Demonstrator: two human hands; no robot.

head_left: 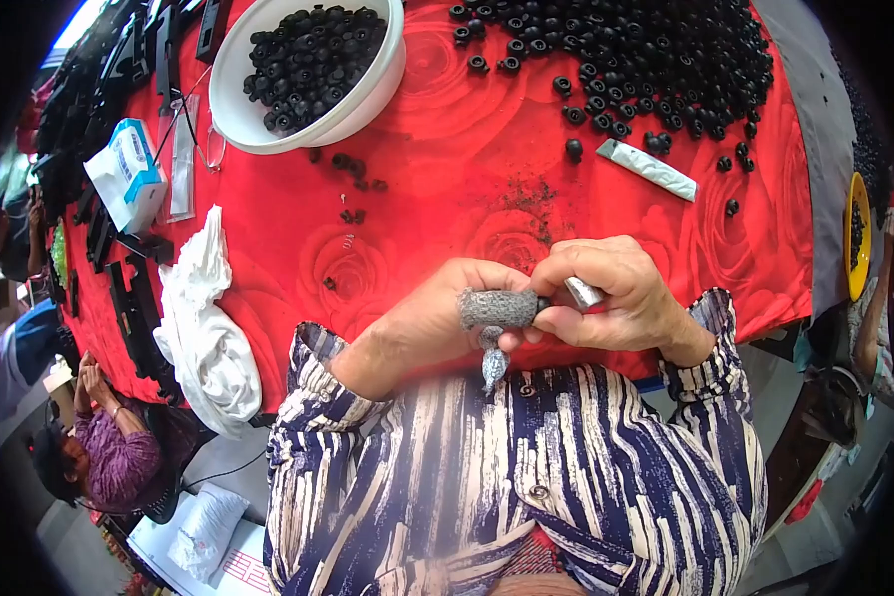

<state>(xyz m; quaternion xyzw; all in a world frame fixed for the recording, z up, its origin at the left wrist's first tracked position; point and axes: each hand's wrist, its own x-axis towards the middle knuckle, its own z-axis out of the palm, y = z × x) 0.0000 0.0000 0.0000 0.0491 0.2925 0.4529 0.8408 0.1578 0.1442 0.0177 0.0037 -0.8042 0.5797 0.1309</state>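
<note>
Part [542,305], small and black, sits at the grey sleeve's [497,309] right end, its long axis unclear. Left hand [432,306] seems to pinch it; right hand [616,290], closed on a silver piece [584,293], adjoins its right side.

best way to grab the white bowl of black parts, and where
Probably take the white bowl by its rim, left hand on its left side and right hand on its right, coming from the person's side of the table. The rim is wide and round, the outer wall flares up to it, and the black parts inside could make a one-sided grip tip.
</note>
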